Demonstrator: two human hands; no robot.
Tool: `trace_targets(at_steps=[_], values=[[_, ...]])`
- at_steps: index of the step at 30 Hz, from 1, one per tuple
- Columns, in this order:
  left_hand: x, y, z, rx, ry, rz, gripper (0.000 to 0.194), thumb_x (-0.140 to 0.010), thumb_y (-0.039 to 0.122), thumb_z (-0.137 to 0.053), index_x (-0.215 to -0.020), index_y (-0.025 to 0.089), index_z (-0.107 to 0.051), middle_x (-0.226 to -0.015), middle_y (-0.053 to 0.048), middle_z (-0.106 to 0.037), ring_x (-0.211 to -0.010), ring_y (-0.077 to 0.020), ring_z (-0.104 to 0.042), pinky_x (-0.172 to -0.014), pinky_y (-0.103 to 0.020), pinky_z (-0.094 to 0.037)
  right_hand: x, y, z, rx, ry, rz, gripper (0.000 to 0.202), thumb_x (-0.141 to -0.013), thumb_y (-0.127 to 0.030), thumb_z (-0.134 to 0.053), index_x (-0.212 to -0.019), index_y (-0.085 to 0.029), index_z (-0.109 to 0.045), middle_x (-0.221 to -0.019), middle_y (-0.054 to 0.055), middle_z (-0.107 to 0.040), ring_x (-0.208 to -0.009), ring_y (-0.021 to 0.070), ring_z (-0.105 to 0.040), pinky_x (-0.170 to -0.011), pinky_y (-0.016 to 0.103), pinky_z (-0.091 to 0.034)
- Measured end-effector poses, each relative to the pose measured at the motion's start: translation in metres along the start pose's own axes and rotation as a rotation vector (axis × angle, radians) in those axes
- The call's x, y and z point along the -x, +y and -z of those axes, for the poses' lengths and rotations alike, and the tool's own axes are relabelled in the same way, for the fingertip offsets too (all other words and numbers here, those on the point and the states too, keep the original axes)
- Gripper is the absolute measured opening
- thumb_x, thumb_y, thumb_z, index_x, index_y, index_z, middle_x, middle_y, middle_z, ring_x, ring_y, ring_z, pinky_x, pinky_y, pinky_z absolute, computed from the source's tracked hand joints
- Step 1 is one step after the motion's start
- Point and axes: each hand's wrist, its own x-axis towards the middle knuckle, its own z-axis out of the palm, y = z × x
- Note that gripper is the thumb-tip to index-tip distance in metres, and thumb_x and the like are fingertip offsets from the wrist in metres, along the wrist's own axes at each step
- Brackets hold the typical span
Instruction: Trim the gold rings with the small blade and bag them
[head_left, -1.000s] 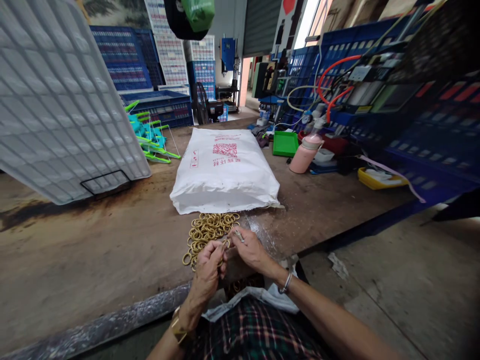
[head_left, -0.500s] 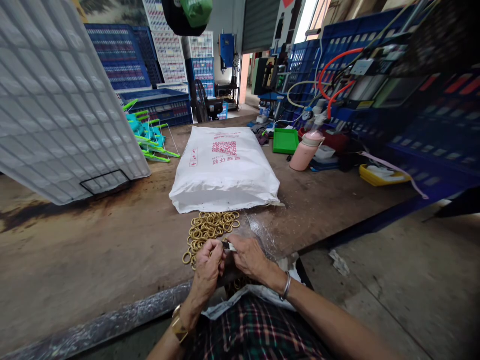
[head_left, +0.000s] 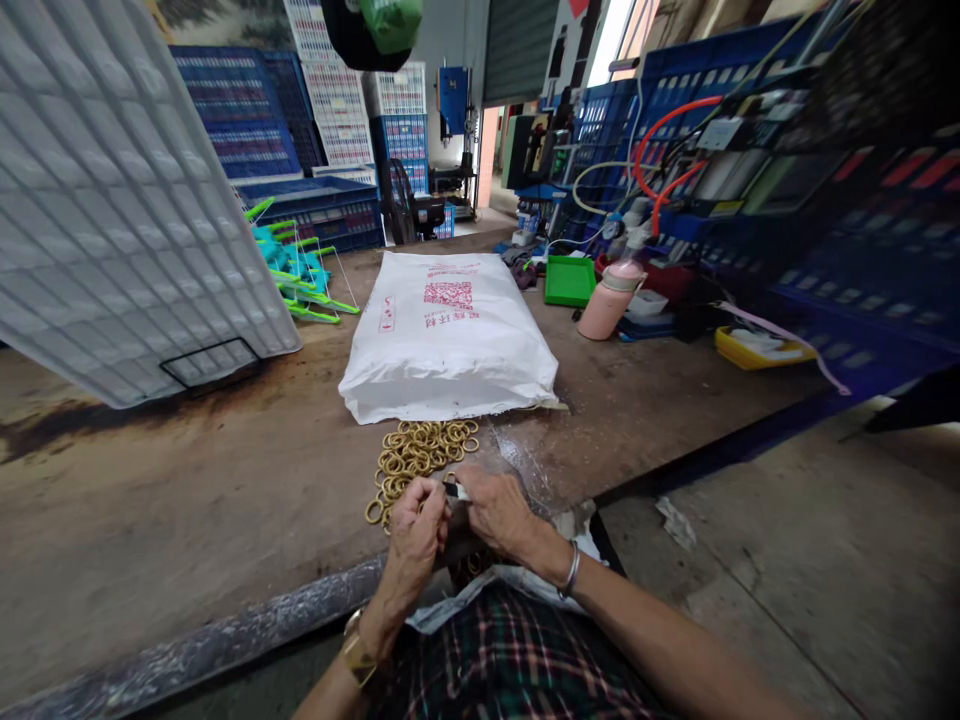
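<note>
Both hands meet just above the table's near edge, beside a pile of brass-coloured rings (head_left: 412, 452). My left hand (head_left: 417, 525) is closed, its thumb pressed against the curled fingers; whatever it grips is mostly hidden, perhaps a ring. In my right hand (head_left: 504, 512), fingers wrapped, is a small tool with a white body and dark tip (head_left: 454, 491). The tip points at the left hand's fingertips and seems to touch there. Below the hands, more rings (head_left: 471, 568) show in a gap above a white sheet (head_left: 450, 608) on my lap.
A full white sack (head_left: 450, 340) with red print lies behind the rings. A white ribbed crate (head_left: 150, 220) leans at left, near green-and-teal plastic pieces (head_left: 300, 275). At right stand a pink bottle (head_left: 606, 303), a green tray (head_left: 570, 281) and a yellow tray (head_left: 757, 350).
The view has shifted very slightly. Both hands keep almost the same pose, the right one moved a touch around the small tool.
</note>
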Motion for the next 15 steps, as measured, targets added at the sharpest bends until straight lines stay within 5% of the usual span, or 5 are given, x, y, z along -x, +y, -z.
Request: trace_targets(at_steps=[6,10,15], values=[[0.007,0.003,0.002,0.003,-0.02,-0.025,0.037,-0.076,0.052,-0.053,-0.063,0.018,-0.047,-0.042,0.009,-0.042,-0.032,-0.004,-0.032,-0.033,-0.016,-0.025,-0.001,-0.003,0.005,0.019,-0.087,-0.029,0.026,-0.076,-0.011,-0.041,-0.098,-0.015,-0.056,-0.083,0.008,-0.067,-0.073,0.0173,-0.059,-0.059,0.025,-0.032],[0.031,0.016,-0.002,0.088,-0.21,-0.017,0.035,-0.076,0.048,-0.057,-0.064,0.017,-0.047,-0.046,0.007,-0.045,-0.036,-0.0033,-0.035,-0.037,-0.016,-0.026,0.001,0.011,0.011,0.061,-0.115,-0.137,0.022,-0.079,-0.011,-0.039,-0.091,-0.013,-0.058,-0.079,0.009,-0.066,-0.068,0.0162,-0.058,-0.058,0.025,-0.032],[0.051,0.01,-0.005,0.28,-0.388,0.252,0.029,-0.075,0.041,-0.06,-0.067,0.017,-0.047,-0.05,0.007,-0.048,-0.034,-0.0021,-0.033,-0.034,-0.015,-0.022,0.029,0.031,0.0,0.003,-0.045,-0.061,0.018,-0.08,-0.013,-0.04,-0.087,-0.014,-0.057,-0.076,0.007,-0.063,-0.067,0.0158,-0.056,-0.06,0.025,-0.033]])
